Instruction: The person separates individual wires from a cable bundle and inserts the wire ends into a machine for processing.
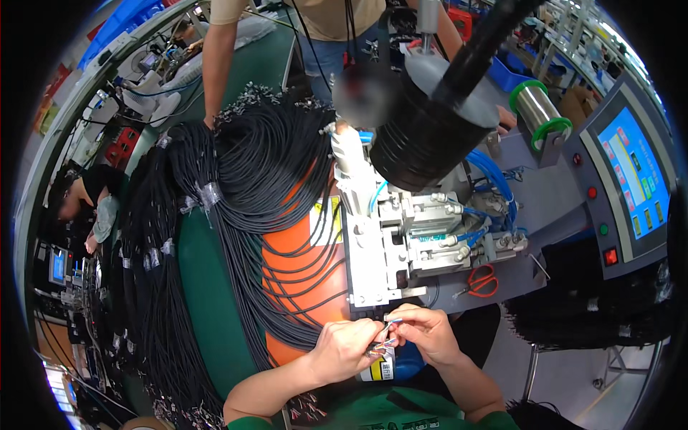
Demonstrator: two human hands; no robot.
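My left hand (347, 348) is closed around the end of a cable, with thin coloured wires (381, 347) fanning out of it. Close beside it, my right hand (428, 335) pinches some of these fine wires between thumb and fingers. The exact wire between the fingertips is too small to make out. Both hands are just in front of a brightly lit metal fixture (369, 279) on a bench machine. Black cables (269, 165) run in a large coiled bundle over an orange surface (308, 276) to the left of the fixture.
Red-handled scissors (481, 281) lie right of the fixture. A large black cylinder (416, 122) overhangs the machine. At the right stand a control panel with a touchscreen (634, 172) and a wire spool (537, 111). More cable bundles (150, 287) hang at left. Another person (330, 29) stands across the bench.
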